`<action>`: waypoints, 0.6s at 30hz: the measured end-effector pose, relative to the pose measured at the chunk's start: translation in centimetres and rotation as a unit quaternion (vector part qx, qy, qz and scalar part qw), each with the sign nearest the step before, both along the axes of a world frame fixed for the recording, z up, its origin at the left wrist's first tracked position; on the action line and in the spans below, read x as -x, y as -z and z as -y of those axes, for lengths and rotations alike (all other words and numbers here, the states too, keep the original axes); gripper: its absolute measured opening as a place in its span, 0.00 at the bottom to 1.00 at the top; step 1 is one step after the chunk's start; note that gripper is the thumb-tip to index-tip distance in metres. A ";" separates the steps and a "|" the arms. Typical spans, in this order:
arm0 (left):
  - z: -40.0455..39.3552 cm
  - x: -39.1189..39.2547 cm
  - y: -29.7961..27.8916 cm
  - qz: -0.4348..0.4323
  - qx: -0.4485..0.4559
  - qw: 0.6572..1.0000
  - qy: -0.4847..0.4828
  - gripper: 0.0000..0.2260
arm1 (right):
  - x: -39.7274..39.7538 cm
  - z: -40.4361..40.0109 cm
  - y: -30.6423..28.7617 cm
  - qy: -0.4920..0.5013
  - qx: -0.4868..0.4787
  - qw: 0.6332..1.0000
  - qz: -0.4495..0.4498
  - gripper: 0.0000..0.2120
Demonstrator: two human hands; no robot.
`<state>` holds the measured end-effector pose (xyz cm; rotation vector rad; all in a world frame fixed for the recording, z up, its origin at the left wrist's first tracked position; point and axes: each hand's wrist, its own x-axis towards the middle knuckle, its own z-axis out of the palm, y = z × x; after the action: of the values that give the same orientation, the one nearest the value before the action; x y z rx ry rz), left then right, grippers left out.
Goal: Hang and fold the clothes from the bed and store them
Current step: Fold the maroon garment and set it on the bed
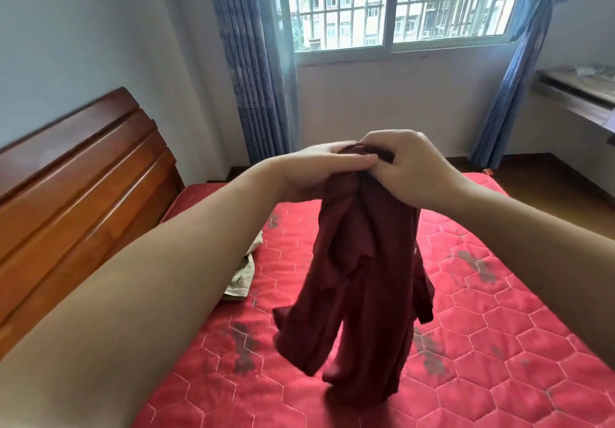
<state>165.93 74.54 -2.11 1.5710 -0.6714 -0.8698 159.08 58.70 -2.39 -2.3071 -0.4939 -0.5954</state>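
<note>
As both hands, left (319, 168) and right (412, 168), pinch the bunched maroon garment (362, 281) above the bed (499, 344), its twisted, dangling fabric could fold crooked.

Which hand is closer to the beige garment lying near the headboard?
Left. The left hand holds the top of the dark red garment above the bed, on the beige garment's side. The right hand grips the same bunch farther from it.
</note>
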 end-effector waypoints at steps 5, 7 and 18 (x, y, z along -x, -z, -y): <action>-0.2 0.1 -0.4 0.119 -0.162 0.980 -0.002 0.09 | 0.3 2.6 1.6 -0.054 -0.123 0.971 -0.198 0.07; 0.1 0.5 -0.7 0.146 -0.151 0.978 -0.012 0.08 | 0.7 3.6 3.2 -0.115 -0.200 0.907 -0.353 0.13; -4.9 -0.8 -0.8 0.200 -0.269 0.942 -0.010 0.14 | 0.2 3.5 10.6 0.031 -0.126 0.932 -0.338 0.12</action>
<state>166.73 79.47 -1.28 2.2848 -0.7360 -0.7577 158.93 55.16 -13.03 -2.1079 -0.0104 0.1262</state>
